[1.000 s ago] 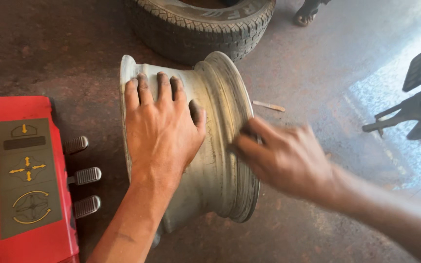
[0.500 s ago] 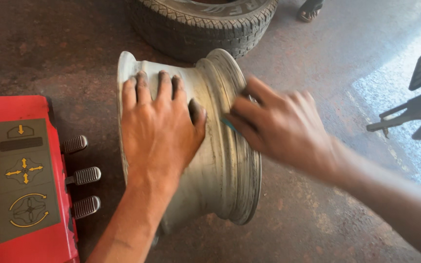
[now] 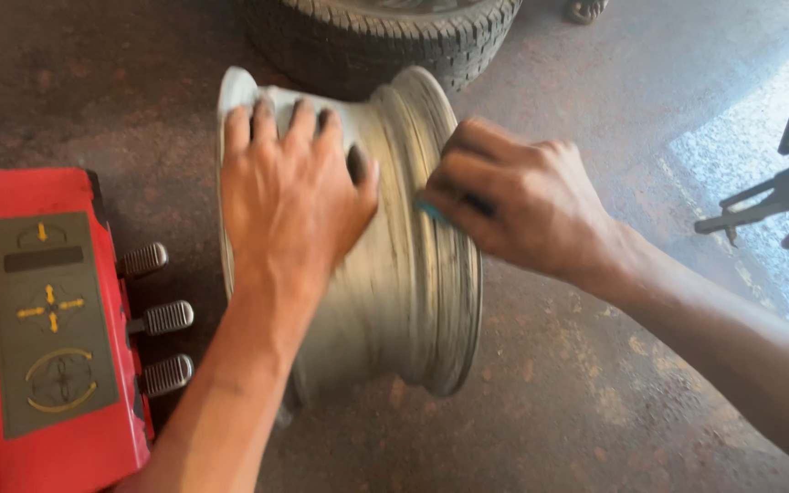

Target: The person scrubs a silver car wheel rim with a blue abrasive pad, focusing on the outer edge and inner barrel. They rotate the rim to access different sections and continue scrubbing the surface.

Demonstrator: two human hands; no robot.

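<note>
A bare metal wheel rim (image 3: 394,301) stands on edge on the stained concrete floor (image 3: 577,402), its barrel lying sideways, dull grey and scuffed. It sits just right of the red machine and just in front of the tyre. The left hand (image 3: 289,205) is spread flat over the top of the rim's barrel, fingers (image 3: 303,119) draped over the left flange, thumb pointing right. It presses down on the metal rather than closing round anything. The right hand (image 3: 518,201) comes in from the right edge of the view and is curled tight against the right-hand flange. Between its fingertips it pinches a small object with a teal edge (image 3: 431,212), pressed to the rim's ridged lip. What that object is cannot be made out; most of it is hidden inside the fist.

Outward now. Touching or nearly touching the far side of the rim lies a black tyre (image 3: 385,36), tread facing the camera. At the left edge of the floor stands a red machine (image 3: 47,329) with a grey panel of yellow arrow symbols, and three ribbed metal pedals (image 3: 162,318) jut out towards the rim. Far right, on a sunlit patch of floor, a dark metal frame (image 3: 778,201) shows only in part.
</note>
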